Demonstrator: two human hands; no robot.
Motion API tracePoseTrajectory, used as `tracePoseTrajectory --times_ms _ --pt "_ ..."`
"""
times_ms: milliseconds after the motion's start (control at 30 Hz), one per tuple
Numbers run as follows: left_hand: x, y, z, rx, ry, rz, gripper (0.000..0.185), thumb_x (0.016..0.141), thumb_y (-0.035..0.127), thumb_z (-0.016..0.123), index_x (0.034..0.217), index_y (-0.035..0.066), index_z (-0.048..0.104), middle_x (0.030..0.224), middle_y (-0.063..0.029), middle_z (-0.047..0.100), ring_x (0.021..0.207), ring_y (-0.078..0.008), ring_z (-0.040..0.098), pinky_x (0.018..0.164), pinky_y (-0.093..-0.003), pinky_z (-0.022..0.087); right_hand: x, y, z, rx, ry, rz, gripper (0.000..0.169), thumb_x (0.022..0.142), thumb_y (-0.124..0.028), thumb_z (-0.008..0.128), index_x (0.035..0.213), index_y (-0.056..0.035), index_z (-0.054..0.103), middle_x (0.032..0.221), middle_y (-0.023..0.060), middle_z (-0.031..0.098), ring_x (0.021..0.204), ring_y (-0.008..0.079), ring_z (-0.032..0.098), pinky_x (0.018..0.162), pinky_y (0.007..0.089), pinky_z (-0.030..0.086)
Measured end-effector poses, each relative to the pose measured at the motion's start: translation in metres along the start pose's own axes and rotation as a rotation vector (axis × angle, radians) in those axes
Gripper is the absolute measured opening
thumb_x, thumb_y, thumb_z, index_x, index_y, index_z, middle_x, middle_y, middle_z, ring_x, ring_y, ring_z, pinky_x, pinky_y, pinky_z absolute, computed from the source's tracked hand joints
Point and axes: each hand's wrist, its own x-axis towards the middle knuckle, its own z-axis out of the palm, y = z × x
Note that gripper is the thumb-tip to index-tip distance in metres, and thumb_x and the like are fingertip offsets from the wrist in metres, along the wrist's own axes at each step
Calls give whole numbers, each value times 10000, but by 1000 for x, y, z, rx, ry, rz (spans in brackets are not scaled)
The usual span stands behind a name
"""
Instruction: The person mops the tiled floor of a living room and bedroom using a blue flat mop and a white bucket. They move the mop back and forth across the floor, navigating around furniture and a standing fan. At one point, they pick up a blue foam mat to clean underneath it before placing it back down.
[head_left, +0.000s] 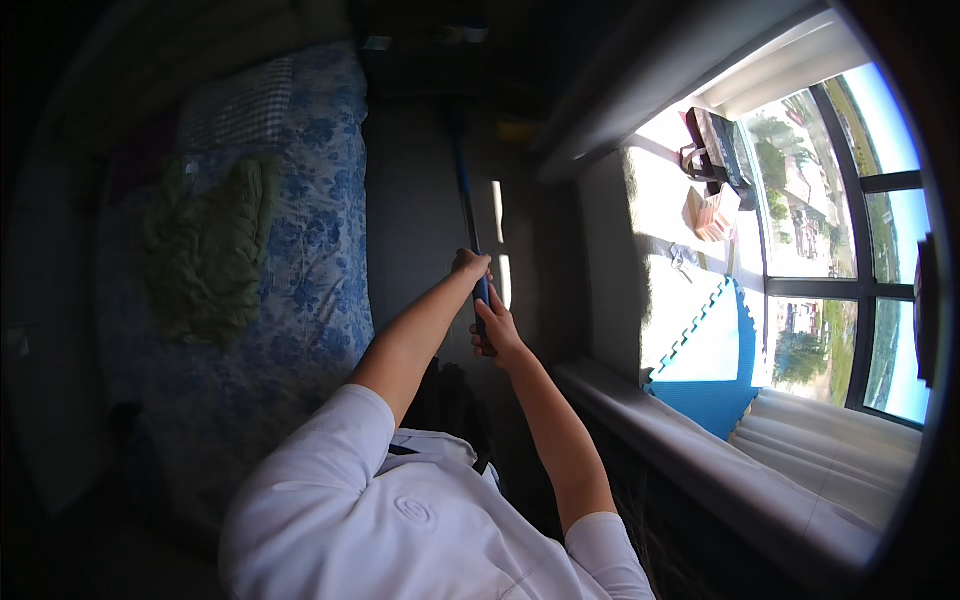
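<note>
Both my hands grip a long pole (465, 196) with a blue handle, reaching away from me over the dark floor (409, 225). My left hand (471, 262) wraps the handle higher up. Closer to my body, my right hand (495, 327) closes around the handle's near end. The pole's far end runs into deep shadow, and I cannot tell what head it carries. Narrow strips of sunlight lie on the floor just right of the pole.
Along the left stands a bed with a blue floral sheet (319, 247), a rumpled green blanket (217, 247) and a checked pillow (244, 105). Curtains (832, 442) frame a sunlit window area at right, holding a blue foam mat (705, 401), a bag (716, 154) and a box (716, 214).
</note>
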Motion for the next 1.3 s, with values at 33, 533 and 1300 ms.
tracePoseTrajectory --times_ms 33,533,1300 --pt "15 0 -9 18 15 26 161 730 134 592 714 -24 560 614 -103 611 527 -205 621 517 -305 513 20 -2 7 -47 -17 -42 581 904 -323 455 1373 -389 118 666 32 436 471 103 437 387 248 390" --pt "14 -72 20 491 -37 78 664 726 290 590 1179 -44 237 940 -270 572 781 -379 608 642 -424 516 58 72 -52 -838 209 -151 693 838 -315 526 1397 -275 119 925 216 602 793 294 621 712 357 476" --pt "-86 -141 40 -137 -400 -200 215 807 204 540 677 34 521 630 -75 566 617 -196 631 517 -294 515 -154 66 -68 -907 98 53 708 829 -153 537 1385 -281 118 675 200 606 522 325 610 459 389 513"
